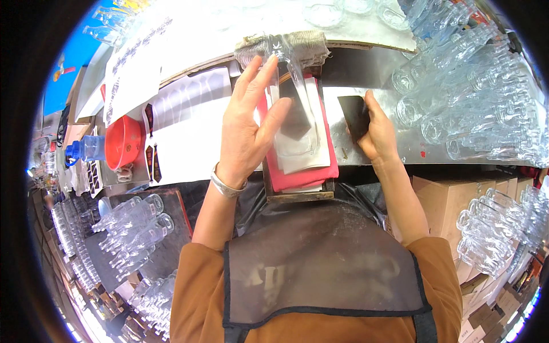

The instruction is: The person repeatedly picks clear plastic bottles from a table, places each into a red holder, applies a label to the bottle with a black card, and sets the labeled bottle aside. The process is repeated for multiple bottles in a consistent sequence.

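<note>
A clear glass bottle (313,146) lies on white and pink cloths, its narrow end toward a rolled, ribbed cloth (311,48). A dark patch with white marks shows on and behind its glass. Along the bottle's left side is my left hand (249,117), fingers stretched out and thumb apart; whether it touches the glass is hard to tell. My right hand (377,134) grips a thin, dark flat piece (355,117), like a scraper, over the metal tabletop to the right. Under the bottle, the pink cloth (303,182) rests in a narrow wooden tray (300,197).
Many clear glass bottles (457,103) crowd the table's right side. To the left are printed sheets (194,97), dark tie-shaped cutouts (151,163), a red bowl (124,143) and a blue-capped jug (86,148). Cardboard boxes (446,200) stand below right; more bottles (137,228) stand below left.
</note>
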`<state>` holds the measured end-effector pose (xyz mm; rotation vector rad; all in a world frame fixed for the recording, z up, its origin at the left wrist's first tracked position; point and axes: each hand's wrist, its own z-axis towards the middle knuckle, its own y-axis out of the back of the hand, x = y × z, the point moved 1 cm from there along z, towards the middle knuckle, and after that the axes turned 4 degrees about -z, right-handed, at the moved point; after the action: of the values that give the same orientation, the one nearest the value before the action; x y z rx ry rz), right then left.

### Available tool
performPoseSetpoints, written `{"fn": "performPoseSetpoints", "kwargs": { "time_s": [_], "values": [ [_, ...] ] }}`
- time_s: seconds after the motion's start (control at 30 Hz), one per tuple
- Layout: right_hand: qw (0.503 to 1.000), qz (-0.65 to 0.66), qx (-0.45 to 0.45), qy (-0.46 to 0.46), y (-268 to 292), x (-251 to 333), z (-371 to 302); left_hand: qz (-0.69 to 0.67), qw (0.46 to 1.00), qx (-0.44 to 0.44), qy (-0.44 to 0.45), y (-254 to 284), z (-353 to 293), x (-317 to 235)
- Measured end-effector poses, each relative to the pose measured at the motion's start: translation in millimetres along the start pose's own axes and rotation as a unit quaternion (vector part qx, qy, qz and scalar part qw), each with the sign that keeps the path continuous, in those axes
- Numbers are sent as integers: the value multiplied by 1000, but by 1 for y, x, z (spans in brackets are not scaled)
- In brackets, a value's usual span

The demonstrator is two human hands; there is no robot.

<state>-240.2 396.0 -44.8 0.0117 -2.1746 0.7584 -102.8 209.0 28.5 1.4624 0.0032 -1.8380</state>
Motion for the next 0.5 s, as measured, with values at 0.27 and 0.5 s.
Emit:
{"fn": "performPoseSetpoints", "kwargs": {
  "time_s": [0.27,0.5],
  "values": [
    [994,-68,68,57,1,3,-3,27,1000,11,-8,-1,1,0],
    [888,-270,181,326,-48,47,4,32,999,10,-11,-1,1,0]
  ]
}}
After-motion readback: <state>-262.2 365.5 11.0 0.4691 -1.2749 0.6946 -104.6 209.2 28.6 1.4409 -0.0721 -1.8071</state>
